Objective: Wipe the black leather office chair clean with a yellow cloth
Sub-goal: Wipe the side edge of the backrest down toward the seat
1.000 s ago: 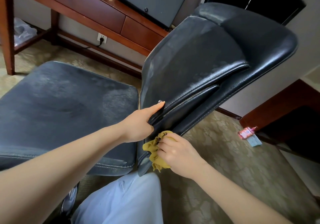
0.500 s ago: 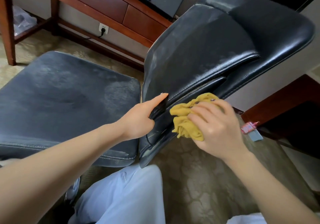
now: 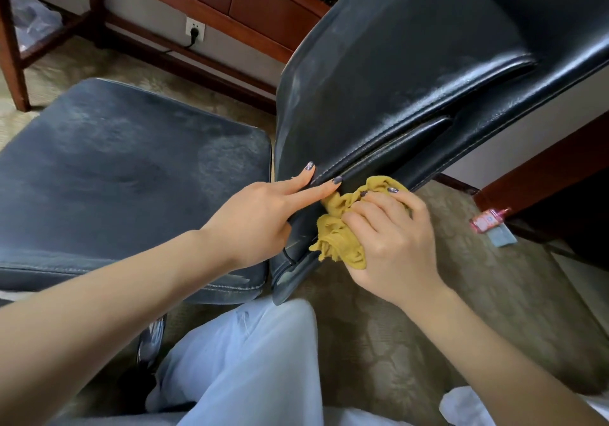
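Wiping the side edge of the chair back (image 3: 395,72) is the step in hand, by my read. To do it well: keep the cloth (image 3: 339,227) bunched tight, push it into the seam w/ fingertips, run along the stitching in one direction, then refold to a clean face; dusty grey film shows on the back panel and on the seat (image 3: 115,168), so both prob. need passes too.

Right hand (image 3: 392,241) is closed round the yellow cloth, fingers curled over the wad, pressing it vs. the lower edge of the back. Left hand (image 3: 260,217) braces the same edge just beside it: index and middle fingers stretched out along the piped seam, other fingers hidden behind the panel, so can't tell their grip. Cloth sits between the two hands, touching the chair edge, w/ a loose tail hanging below. Seat lies left of both hands, apart from the cloth.
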